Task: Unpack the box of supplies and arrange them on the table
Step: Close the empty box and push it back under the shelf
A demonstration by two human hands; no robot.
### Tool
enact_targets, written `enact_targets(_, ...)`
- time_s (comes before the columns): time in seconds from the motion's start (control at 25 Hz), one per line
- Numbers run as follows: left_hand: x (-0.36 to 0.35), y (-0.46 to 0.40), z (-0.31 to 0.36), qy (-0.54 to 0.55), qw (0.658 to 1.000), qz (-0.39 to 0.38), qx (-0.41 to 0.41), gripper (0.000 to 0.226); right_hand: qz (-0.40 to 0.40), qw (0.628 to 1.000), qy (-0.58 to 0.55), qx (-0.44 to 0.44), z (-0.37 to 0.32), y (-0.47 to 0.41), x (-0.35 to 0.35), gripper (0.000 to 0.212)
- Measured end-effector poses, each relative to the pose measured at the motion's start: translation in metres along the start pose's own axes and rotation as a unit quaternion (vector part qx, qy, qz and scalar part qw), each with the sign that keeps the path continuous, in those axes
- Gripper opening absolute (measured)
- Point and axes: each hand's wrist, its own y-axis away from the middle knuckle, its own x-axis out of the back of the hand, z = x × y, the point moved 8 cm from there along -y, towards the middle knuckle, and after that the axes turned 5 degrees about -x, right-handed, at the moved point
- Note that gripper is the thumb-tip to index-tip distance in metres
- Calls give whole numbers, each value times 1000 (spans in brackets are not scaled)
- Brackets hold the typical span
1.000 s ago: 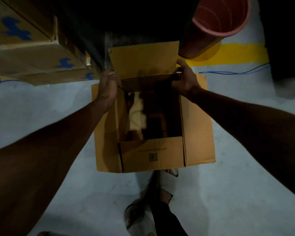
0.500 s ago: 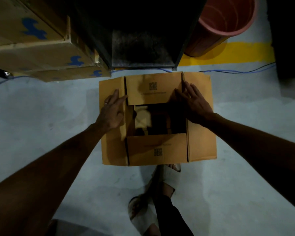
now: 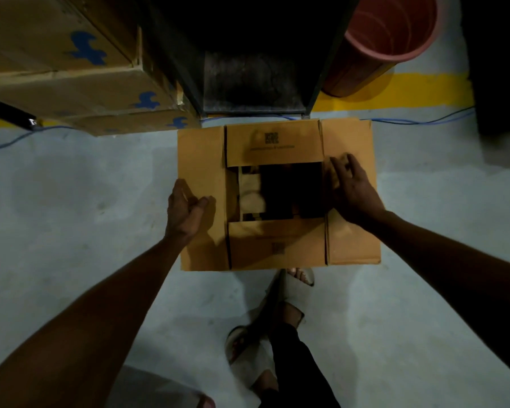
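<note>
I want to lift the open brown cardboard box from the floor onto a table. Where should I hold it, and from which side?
Grip the open brown cardboard box low on its two outer side walls, coming from left and right. All four flaps lie spread flat and would probably bend if pulled. The left hand and right hand are already at those side flaps.

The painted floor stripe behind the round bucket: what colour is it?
Yellow: the painted floor stripe shows in the head view.

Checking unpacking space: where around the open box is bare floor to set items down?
Bare floor lies left of the cardboard box, below the stacked cartons, and right of it below the yellow line. Behind is crowded: dark rack, red bucket.
</note>
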Motion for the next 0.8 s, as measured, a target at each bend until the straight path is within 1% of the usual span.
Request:
enact_targets(0.08,13,8,9,-18,999,21,-17,74,9,998,-16,-55,20,15,-1,62)
enact_targets(0.12,23,13,14,-37,998,41,-32,69,4,997,-23,-80,29,22,-4,63)
enact_targets(0.2,40,27,30,-69,990,83,-94,60,-20,991,-32,-131,46,37,-11,71)
enact_targets(0.28,44,43,51,-83,977,103,-167,53,-53,978,-58,-191,62,54,-19,75)
enact_targets(0.36,36,57,70,-70,973,112,-190,50,-71,969,-96,-216,69,64,-27,77)
enact_targets(0.44,18,70,88,-37,971,102,-212,51,-62,967,-129,-210,70,70,-31,80)
enact_targets(0.52,-6,81,102,-9,965,69,-252,53,-51,965,-152,-208,68,74,-28,82)
enact_targets(0.6,-32,85,106,-10,967,26,-252,53,-37,964,-165,-204,65,78,-24,77)
enact_targets(0.68,-59,86,99,-53,972,-45,-225,52,-14,967,-168,-192,61,82,-17,73)
enact_targets(0.8,-93,87,73,-150,952,-186,-190,57,31,968,-173,-179,49,92,-3,72)
